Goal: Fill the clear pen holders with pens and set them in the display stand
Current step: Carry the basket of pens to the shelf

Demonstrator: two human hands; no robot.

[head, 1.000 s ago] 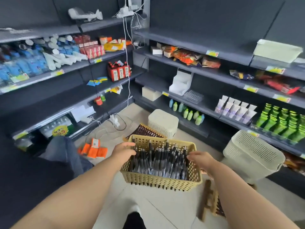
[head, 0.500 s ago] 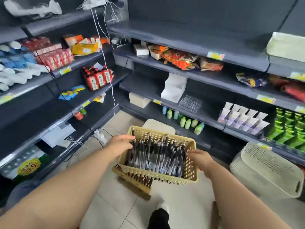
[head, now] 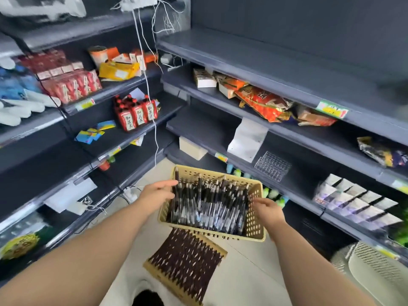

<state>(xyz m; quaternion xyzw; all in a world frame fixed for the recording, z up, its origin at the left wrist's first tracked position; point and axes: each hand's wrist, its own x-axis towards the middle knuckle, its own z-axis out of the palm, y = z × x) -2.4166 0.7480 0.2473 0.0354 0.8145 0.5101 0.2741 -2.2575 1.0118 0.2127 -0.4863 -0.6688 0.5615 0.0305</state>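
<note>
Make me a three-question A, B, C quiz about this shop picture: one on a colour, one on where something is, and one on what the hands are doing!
1. What colour is the held basket?
A) blue B) red C) yellow

2. Where is the clear tray?
A) on the floor B) on a shelf, beside the white stand C) in the basket

3. The pen-filled basket is:
A) gripped by both hands B) standing on a shelf C) upside down

Answers:
1 C: its holed walls are yellow.
2 B: it lies on the dark shelf just right of the stand.
3 A: the left hand and the right hand each grip a side.
</note>
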